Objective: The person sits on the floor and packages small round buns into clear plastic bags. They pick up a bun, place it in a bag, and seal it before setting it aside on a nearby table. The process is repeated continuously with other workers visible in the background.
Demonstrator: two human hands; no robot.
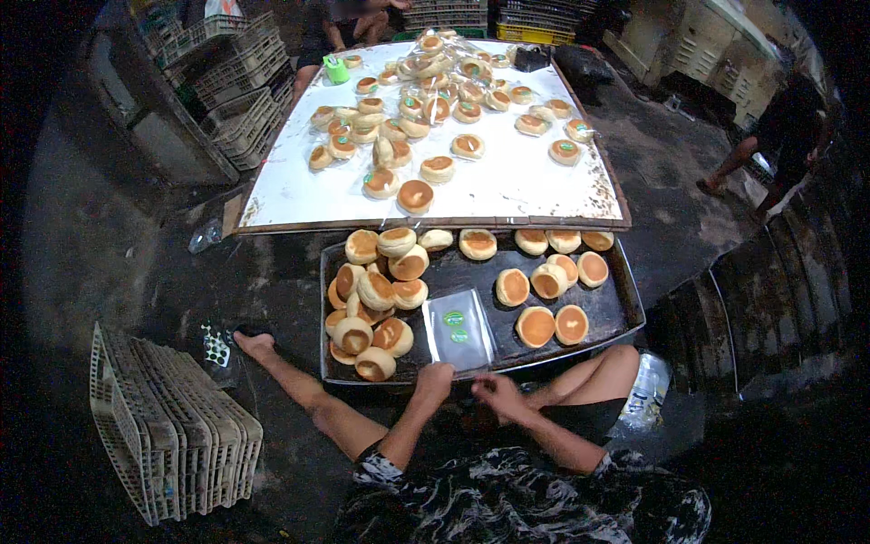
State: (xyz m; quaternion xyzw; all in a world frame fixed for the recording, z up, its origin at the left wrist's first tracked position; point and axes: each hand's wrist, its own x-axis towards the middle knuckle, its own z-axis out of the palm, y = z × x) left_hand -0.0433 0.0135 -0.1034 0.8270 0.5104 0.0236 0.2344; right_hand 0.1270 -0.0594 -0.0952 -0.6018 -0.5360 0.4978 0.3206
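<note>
My left hand [436, 380] is closed at the near rim of a dark metal tray [417, 374], beside the near end of a clear plastic bag [458, 349] with green labels on it. What it grips, if anything, is hidden. Just to the right, my right hand [497, 396] has its fingers curled together near the same rim, and anything in them is too small to make out. Loose round buns crowd the tray's left side, one pale bun [352, 335] resting on others. More browned buns [536, 326] lie along its right side.
Beyond the tray stands a white-topped table [290, 195] with a heap of bagged buns [435, 91] and a green tape dispenser [336, 70]. Plastic crates [172, 426] stand at the near left. A label sheet [216, 346] lies on the floor. Other people are at the far side and right.
</note>
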